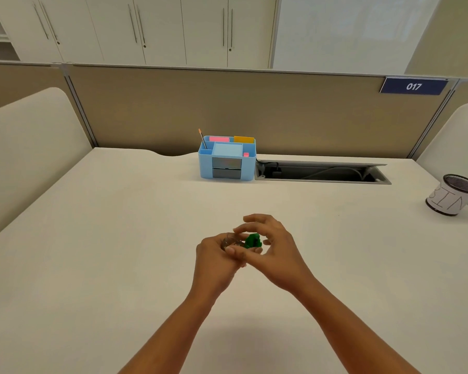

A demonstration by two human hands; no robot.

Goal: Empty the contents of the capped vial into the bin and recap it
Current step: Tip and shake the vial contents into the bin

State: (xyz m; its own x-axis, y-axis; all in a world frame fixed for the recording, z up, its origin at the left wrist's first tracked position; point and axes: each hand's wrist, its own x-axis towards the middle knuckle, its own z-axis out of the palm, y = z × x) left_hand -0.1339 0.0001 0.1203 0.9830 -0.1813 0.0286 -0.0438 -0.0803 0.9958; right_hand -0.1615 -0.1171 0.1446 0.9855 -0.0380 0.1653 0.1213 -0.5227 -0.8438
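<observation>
Left hand (214, 255) grips vial (229, 241); right hand (273, 247) apparently pinches green cap (252, 241).

We see a white counter (119, 238) carrying a blue organizer (226, 164) at its far edge and a mesh bin (452, 195) at its right edge.

green cap (252, 241) | light-blue organizer (226, 164) | black mesh bin (452, 195) | white desk (119, 238)

Two bare forearms, sleeveless, left hand (214, 252) and right hand (276, 249) ungloved.
</observation>
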